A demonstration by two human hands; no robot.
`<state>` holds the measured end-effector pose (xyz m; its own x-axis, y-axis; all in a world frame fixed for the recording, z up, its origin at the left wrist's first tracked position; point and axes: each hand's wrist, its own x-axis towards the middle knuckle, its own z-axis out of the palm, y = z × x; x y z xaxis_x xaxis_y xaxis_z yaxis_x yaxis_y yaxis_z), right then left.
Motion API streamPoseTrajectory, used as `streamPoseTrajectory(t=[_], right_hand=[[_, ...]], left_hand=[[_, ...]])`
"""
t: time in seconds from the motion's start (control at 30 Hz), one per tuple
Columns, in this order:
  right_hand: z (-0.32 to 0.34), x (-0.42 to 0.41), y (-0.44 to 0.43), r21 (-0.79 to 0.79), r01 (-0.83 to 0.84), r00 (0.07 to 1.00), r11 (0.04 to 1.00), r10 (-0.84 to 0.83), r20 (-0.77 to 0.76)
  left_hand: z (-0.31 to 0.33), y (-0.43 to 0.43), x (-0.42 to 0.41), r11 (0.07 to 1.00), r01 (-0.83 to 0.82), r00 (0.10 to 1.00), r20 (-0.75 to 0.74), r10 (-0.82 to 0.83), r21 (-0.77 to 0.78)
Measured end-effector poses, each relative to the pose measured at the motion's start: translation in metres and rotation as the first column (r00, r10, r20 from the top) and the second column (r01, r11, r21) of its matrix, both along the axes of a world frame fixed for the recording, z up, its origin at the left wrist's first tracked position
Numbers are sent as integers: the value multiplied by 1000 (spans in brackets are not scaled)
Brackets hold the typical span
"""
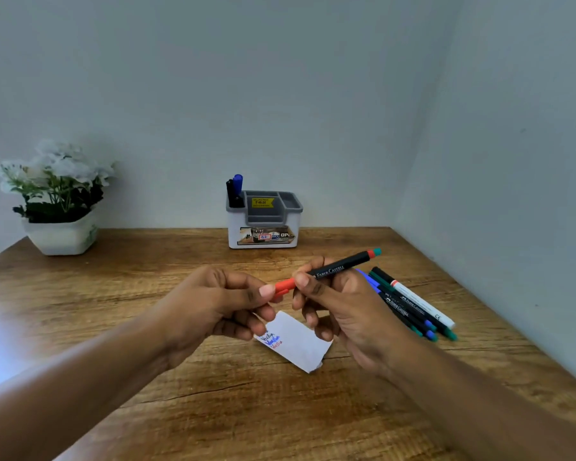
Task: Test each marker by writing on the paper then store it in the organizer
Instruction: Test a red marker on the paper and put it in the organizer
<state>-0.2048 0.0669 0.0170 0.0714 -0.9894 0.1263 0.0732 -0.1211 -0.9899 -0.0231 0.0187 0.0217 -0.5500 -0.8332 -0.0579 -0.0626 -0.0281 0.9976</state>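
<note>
Gripping the red marker (333, 269) above the paper (300, 344), the right hand (343, 311) curls round its black barrel while the left hand's (213, 304) fingers (266, 290) pinch the red cap (285, 286). Light, stiff and smooth, it probably handles best held mid-barrel. Whether the cap is fully seated is hidden behind the fingertips. The organizer (263, 224) stands well behind on the tabletop (147, 377).

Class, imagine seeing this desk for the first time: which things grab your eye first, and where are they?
Mid-frame, the right hand grips a black marker with a red cap, which the left hand pinches, above a small white paper slip with blue and red writing. Behind stands a white-and-grey plastic organizer holding two markers; a loose pile of markers lies to the right.
</note>
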Motion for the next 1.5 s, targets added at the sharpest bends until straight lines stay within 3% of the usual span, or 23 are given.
streamPoseTrajectory(t=[0.13,0.27,0.37,0.47,0.57,0.67,0.7,0.87,0.97,1.1,1.3,1.5], right_hand=[[8,-2,-2,-81,63,998,995,-65,-26],[33,-24,-16,-103,193,981,976,-191,28],[59,-34,-36,-106,164,955,981,-184,-231],[84,-39,-75,-217,219,770,951,-305,-561],[108,-35,-125,-390,189,476,901,-431,-766],[112,-18,-169,-324,121,258,938,-345,-902],[109,-11,-181,-279,124,234,952,-302,-924],[106,12,-214,-180,116,336,977,-209,-918],[113,17,-225,-201,121,359,972,-232,-904],[110,19,-235,-255,90,486,963,-266,-833],[78,34,-246,-258,22,427,966,-242,-871],[61,16,-239,-250,82,507,965,-257,-823]], left_hand=[[7,-6,-12,971,-83,996,19,90,-223],[2,-47,-16,867,-439,894,-213,394,-237],[-6,-91,-22,768,-596,803,-173,570,-235],[-12,-123,-39,762,-618,786,-124,606,-193],[-21,-145,-55,753,-628,777,-111,619,-196],[-31,-157,-58,735,-617,778,-81,623,-280],[-33,-159,-57,733,-596,787,-62,613,-327],[-35,-163,-53,756,-534,818,-5,575,-379],[-37,-165,-54,752,-530,813,15,582,-392],[-38,-167,-56,741,-537,800,38,599,-403],[-40,-170,-54,729,-533,794,46,607,-429],[-39,-169,-53,741,-529,805,29,592,-414]])
